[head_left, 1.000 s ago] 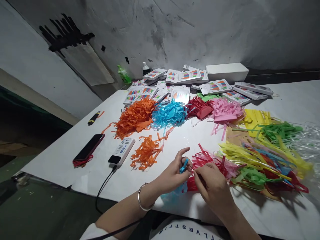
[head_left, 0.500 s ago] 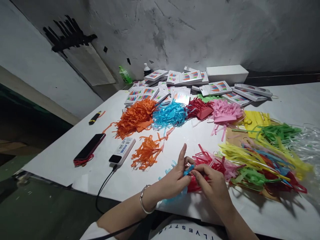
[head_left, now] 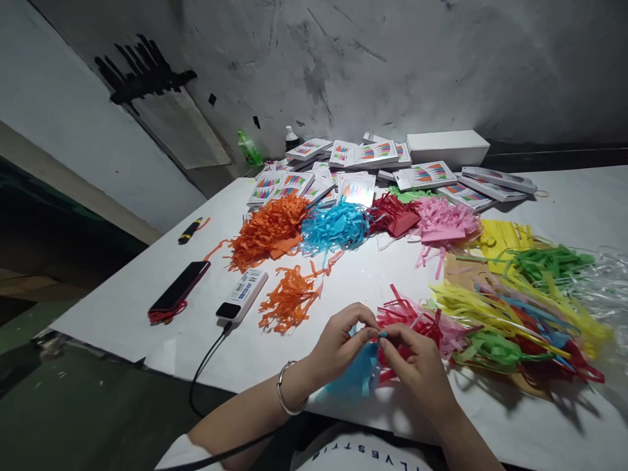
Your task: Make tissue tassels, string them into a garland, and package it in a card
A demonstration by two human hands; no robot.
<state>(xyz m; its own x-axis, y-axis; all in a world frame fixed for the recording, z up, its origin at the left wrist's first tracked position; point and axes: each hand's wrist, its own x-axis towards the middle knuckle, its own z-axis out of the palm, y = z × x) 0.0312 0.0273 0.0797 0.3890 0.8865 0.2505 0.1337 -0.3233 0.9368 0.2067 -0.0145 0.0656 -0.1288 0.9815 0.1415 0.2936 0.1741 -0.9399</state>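
Note:
My left hand (head_left: pixel 346 340) and my right hand (head_left: pixel 412 356) meet close to the table's front edge, fingertips pinched together. Between them they hold the twisted top of a blue tissue tassel (head_left: pixel 356 373). Its blurred strips hang below my left hand over the table. Just behind the hands lies a red tassel (head_left: pixel 407 314), partly hidden by my right hand. Beside it is a pink tassel (head_left: pixel 451 333). An orange tassel (head_left: pixel 288 299) lies to the left of my hands.
Bundles of orange (head_left: pixel 267 229), blue (head_left: pixel 338 226) and pink strips (head_left: pixel 449 222) line the middle. Mixed tassels (head_left: pixel 520 320) and clear plastic (head_left: pixel 601 288) lie right. Printed boxes (head_left: pixel 363 154) pile up behind. A phone (head_left: pixel 179 288) and a cabled white device (head_left: pixel 242 294) lie left.
My left index finger, raised before, has curled down to the blue tassel's top. Both hands' fingertips have come together there, and the blue strips now hang blurred below.

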